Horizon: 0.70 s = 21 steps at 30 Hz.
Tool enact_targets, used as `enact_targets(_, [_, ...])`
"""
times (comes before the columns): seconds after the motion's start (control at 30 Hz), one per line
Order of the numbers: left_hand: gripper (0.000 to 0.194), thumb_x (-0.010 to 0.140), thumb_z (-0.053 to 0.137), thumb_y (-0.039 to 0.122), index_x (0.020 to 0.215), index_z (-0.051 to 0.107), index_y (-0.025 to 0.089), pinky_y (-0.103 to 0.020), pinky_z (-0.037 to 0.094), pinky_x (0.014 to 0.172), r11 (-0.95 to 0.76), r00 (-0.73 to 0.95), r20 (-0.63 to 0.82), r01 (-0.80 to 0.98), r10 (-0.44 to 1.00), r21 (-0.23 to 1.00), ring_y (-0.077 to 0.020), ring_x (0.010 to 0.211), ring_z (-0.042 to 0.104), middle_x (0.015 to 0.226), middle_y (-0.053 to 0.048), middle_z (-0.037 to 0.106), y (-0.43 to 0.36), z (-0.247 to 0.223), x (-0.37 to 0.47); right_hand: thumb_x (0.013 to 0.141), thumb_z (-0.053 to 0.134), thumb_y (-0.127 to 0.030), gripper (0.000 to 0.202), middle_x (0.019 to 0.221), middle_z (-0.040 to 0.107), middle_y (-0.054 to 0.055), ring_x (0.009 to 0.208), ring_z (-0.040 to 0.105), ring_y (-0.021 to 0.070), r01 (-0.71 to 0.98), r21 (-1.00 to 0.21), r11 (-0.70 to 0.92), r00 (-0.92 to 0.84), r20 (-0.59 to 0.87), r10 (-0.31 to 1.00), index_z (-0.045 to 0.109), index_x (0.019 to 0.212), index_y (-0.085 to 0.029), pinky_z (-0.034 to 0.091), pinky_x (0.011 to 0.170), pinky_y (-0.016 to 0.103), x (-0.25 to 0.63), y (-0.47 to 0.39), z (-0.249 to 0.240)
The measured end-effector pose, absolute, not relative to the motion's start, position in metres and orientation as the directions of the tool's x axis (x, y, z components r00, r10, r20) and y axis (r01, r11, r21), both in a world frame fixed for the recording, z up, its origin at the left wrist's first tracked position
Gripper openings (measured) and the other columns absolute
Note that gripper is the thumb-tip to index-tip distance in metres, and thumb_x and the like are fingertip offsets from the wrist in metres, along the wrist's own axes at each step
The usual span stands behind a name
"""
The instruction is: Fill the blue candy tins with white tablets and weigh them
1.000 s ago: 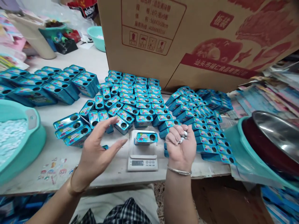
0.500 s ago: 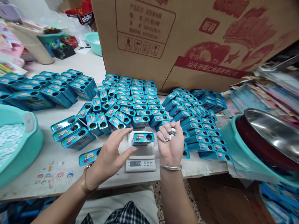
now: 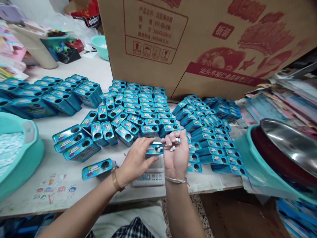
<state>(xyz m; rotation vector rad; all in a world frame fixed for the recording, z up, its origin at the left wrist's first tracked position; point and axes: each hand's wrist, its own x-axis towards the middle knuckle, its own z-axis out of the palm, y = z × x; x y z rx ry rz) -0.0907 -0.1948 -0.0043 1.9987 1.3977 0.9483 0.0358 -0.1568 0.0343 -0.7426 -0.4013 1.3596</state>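
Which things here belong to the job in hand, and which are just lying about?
Job: right hand, white pieces it holds, left hand, blue tin on the scale; probably other tins, teal basin.

Lying about, seemingly: cardboard carton; cartoon pictures; red bag.

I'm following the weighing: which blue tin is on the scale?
The blue tin between left hand and right hand; other visible tins are off the scale.

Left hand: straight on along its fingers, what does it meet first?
Probably the blue tin on the scale: the left hand's thumb and fingers straddle it, though contact is unclear. Just beyond is the right hand.
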Motion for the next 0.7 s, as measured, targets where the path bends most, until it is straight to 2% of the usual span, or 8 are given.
enact_targets(0.13, [0.058, 0.081, 0.068, 0.027, 0.134, 0.043, 0.024, -0.045, 0.044, 0.103, -0.336, 0.235, 0.243, 0.562, 0.941, 0.756, -0.0257, 0.121, 0.049, 0.129, -0.008, 0.053, -0.202, 0.006, -0.098, 0.088, 0.058, -0.038, 0.030, 0.057, 0.034, -0.009, 0.041, 0.027, 0.0039, -0.842, -0.538, -0.042, 0.088, -0.215, 0.973, 0.044, 0.069, -0.019, 0.023, 0.038, 0.016, 0.050, -0.153, 0.033])
enact_targets(0.2, [0.059, 0.083, 0.067, 0.029, 0.136, 0.042, 0.027, -0.046, 0.041, 0.109, -0.325, 0.194, 0.261, 0.555, 0.946, 0.766, -0.0258, 0.126, 0.047, 0.135, -0.006, 0.051, -0.213, 0.019, -0.111, 0.091, 0.052, -0.031, 0.027, 0.056, 0.033, -0.009, 0.040, 0.026, 0.0041, -0.897, -0.431, -0.098, 0.004, -0.229, 0.973, 0.043, 0.068, -0.019, 0.021, 0.036, 0.016, 0.065, -0.152, 0.036])
enact_targets(0.3, [0.057, 0.083, 0.068, 0.030, 0.135, 0.044, 0.031, -0.048, 0.038, 0.113, -0.250, -0.042, 0.322, 0.539, 0.946, 0.804, -0.0256, 0.127, 0.048, 0.135, -0.003, 0.051, -0.232, 0.041, -0.138, 0.093, 0.046, -0.023, 0.026, 0.056, 0.034, -0.009, 0.039, 0.027, 0.0046, -0.936, -0.336, -0.107, -0.043, -0.192, 0.980, 0.041, 0.068, -0.020, 0.023, 0.036, 0.017, 0.092, -0.157, 0.042])
enact_targets(0.37, [0.055, 0.082, 0.069, 0.030, 0.132, 0.047, 0.033, -0.049, 0.039, 0.113, -0.197, -0.212, 0.335, 0.492, 0.918, 0.848, -0.0258, 0.124, 0.051, 0.132, -0.002, 0.053, -0.242, 0.051, -0.155, 0.093, 0.046, -0.022, 0.025, 0.057, 0.035, -0.008, 0.039, 0.027, 0.0049, -0.943, -0.325, -0.068, -0.015, -0.166, 0.986, 0.042, 0.068, -0.020, 0.024, 0.036, 0.017, 0.106, -0.162, 0.046])
enact_targets(0.43, [0.053, 0.081, 0.069, 0.031, 0.130, 0.049, 0.033, -0.050, 0.041, 0.111, -0.160, -0.290, 0.314, 0.451, 0.904, 0.878, -0.0259, 0.121, 0.054, 0.128, -0.002, 0.056, -0.249, 0.053, -0.167, 0.093, 0.046, -0.022, 0.024, 0.057, 0.036, -0.008, 0.040, 0.027, 0.0051, -0.943, -0.330, -0.042, 0.010, -0.156, 0.988, 0.043, 0.070, -0.020, 0.024, 0.035, 0.017, 0.114, -0.168, 0.048])
enact_targets(0.53, [0.050, 0.081, 0.069, 0.034, 0.128, 0.051, 0.031, -0.049, 0.044, 0.108, -0.122, -0.279, 0.286, 0.487, 0.917, 0.865, -0.0256, 0.117, 0.057, 0.124, -0.002, 0.059, -0.251, 0.047, -0.173, 0.093, 0.046, -0.022, 0.023, 0.057, 0.035, -0.009, 0.039, 0.026, 0.0052, -0.943, -0.330, -0.047, 0.012, -0.174, 0.985, 0.043, 0.070, -0.020, 0.024, 0.035, 0.017, 0.117, -0.174, 0.045])
enact_targets(0.7, [0.046, 0.085, 0.065, 0.035, 0.128, 0.051, 0.029, -0.046, 0.046, 0.105, -0.165, -0.143, 0.308, 0.600, 0.941, 0.783, -0.0244, 0.116, 0.057, 0.126, -0.004, 0.058, -0.246, 0.037, -0.162, 0.093, 0.044, -0.022, 0.023, 0.058, 0.035, -0.008, 0.040, 0.027, 0.0052, -0.953, -0.297, -0.065, -0.003, -0.205, 0.979, 0.042, 0.071, -0.020, 0.024, 0.035, 0.017, 0.116, -0.179, 0.039])
